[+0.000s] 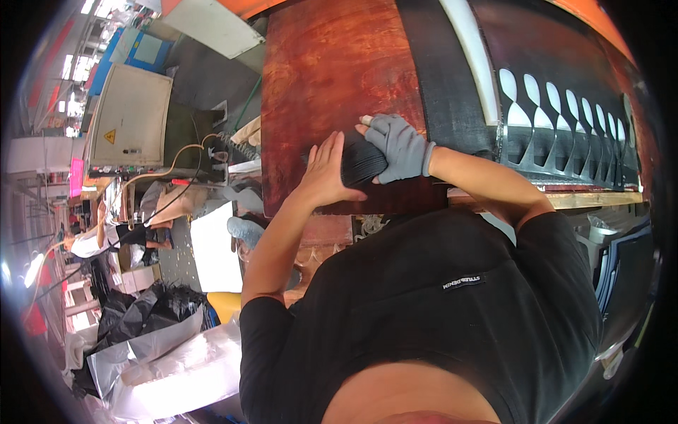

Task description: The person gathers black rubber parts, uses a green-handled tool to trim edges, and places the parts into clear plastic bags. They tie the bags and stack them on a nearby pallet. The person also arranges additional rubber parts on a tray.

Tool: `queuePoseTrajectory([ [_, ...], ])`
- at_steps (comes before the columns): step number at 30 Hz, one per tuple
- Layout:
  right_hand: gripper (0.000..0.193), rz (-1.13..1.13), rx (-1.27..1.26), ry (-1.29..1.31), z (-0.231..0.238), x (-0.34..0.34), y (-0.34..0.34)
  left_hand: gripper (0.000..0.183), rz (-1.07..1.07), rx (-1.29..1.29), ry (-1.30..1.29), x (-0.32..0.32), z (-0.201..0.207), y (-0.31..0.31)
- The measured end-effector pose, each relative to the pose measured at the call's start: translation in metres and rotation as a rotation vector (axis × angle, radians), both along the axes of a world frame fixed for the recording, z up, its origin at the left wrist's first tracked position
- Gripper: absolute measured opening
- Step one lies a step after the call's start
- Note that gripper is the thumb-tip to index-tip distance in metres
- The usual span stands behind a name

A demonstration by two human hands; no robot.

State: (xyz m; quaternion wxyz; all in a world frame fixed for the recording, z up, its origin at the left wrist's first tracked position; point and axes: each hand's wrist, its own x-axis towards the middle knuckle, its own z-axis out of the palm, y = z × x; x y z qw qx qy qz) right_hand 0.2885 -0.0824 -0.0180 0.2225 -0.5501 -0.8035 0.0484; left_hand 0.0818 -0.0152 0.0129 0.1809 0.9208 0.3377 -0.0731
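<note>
A thick stack of thin black sheets (361, 162) stands on the reddish-brown tabletop (339, 63) between my two hands. My left hand (327, 172) is bare and lies against the stack's left side. Its fingers stretch away from me, and its thumb spreads along the near edge. On the other side, my right hand (401, 147) wears a grey glove with some bare fingertips. Its fingers bend around the stack's right and far side, gripping it. The glove hides part of the stack, so its full outline does not show.
Right of the tabletop lies a black sheet (452, 92) with a white strip (474, 60) on it. Beyond are several black pieces with twisted, hourglass-like openings (540, 134). To the left stand a beige electrical cabinet (131, 116), cables, black plastic bags (152, 311) and clear wrap (180, 374).
</note>
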Motion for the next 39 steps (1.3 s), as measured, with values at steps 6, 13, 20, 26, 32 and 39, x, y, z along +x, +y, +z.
queuePoseTrajectory([
  [6,0.091,0.008,-0.052,0.199,-0.002,0.016,0.000,0.117,0.024,0.180,-0.114,0.003,-0.010,0.001],
  [13,0.065,-0.358,-0.131,1.185,-0.018,0.024,-0.002,0.118,-0.018,0.249,-0.099,0.004,-0.018,0.002],
  [20,0.065,-0.266,-0.205,1.396,-0.044,0.019,0.021,0.117,-0.012,0.266,-0.081,0.005,-0.022,0.000],
  [26,0.079,-0.042,-0.098,0.502,-0.013,0.012,0.006,0.114,-0.015,0.248,-0.127,0.002,-0.020,0.001],
  [32,0.101,0.050,-0.140,-0.233,0.035,-0.008,0.011,0.115,0.003,0.290,-0.114,0.000,-0.025,-0.002],
  [39,0.099,0.108,-0.297,-0.359,0.040,-0.013,0.023,0.112,-0.043,0.147,-0.172,-0.015,-0.015,0.009],
])
